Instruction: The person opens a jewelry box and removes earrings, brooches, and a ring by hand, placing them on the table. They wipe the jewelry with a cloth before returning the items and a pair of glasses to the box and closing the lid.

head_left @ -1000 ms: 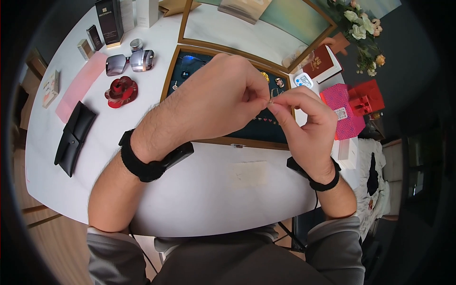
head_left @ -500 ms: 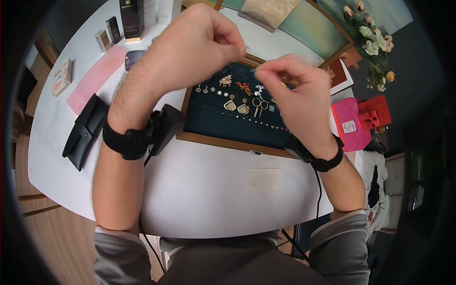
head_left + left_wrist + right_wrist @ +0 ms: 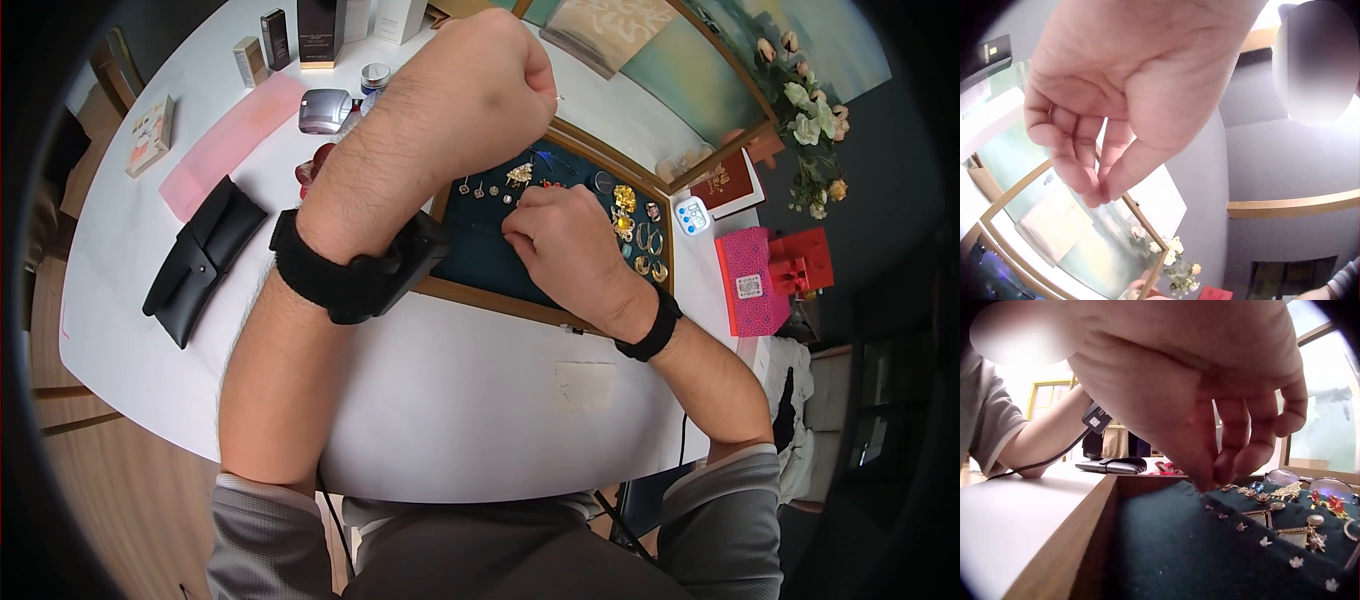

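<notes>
My left hand [image 3: 470,95] is raised over the back of a wooden jewellery case, thumb and fingertips pinched together. A tiny gold glint [image 3: 560,98] shows at its fingertips. Down in the case, my right hand [image 3: 575,250] brings thumb and fingertips together close over the dark green cloth [image 3: 1160,550]. They are at one end of a row of leaf-shaped stud earrings [image 3: 1296,562]; whether they pinch a piece, I cannot tell. Beyond lie framed drop earrings [image 3: 1291,537], a red brooch [image 3: 1336,504] and a gold brooch [image 3: 519,175]. Rings [image 3: 650,240] fill the right side.
The case's glass lid [image 3: 625,120] stands raised behind it. A black glasses pouch [image 3: 205,262], sunglasses [image 3: 325,110] and a pink cloth [image 3: 232,145] lie to the left. On the right are a digital timer [image 3: 691,215], a pink box [image 3: 747,285] and flowers [image 3: 805,115].
My hands met over the case a second ago, fingertips together. They have parted: the left rose toward the back, the right came down leftward to the cloth. The head view has also shifted.
</notes>
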The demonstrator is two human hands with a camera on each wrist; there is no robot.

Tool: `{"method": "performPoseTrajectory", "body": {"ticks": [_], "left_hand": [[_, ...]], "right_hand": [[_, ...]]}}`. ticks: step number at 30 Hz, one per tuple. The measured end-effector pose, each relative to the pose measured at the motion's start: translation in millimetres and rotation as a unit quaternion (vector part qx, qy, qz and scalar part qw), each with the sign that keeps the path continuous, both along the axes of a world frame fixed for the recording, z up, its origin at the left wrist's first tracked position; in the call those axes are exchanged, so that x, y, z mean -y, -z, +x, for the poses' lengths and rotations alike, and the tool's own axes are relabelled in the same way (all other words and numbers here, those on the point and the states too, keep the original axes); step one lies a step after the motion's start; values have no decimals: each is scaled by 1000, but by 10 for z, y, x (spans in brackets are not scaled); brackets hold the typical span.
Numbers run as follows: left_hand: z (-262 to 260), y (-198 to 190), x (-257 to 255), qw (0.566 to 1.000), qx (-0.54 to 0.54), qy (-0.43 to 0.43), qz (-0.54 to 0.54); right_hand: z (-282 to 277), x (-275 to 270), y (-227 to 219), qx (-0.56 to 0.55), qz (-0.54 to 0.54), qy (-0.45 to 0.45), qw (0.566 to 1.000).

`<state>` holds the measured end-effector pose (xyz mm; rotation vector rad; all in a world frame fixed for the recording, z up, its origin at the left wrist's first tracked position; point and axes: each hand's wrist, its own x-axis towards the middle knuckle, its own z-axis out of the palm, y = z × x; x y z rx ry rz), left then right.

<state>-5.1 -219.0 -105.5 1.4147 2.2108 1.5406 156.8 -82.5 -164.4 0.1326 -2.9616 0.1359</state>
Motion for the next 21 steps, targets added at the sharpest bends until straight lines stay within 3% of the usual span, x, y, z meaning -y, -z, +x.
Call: {"method": "performPoseTrajectory", "body": {"ticks": [7, 21], "left_hand": [[19, 8, -31, 999, -38, 6, -14], [102, -36, -30, 998, -52, -9, -40]], "right_hand": [[6, 65, 54, 5, 72, -14, 997], [149, 87, 53, -13, 62, -26, 998]]}}
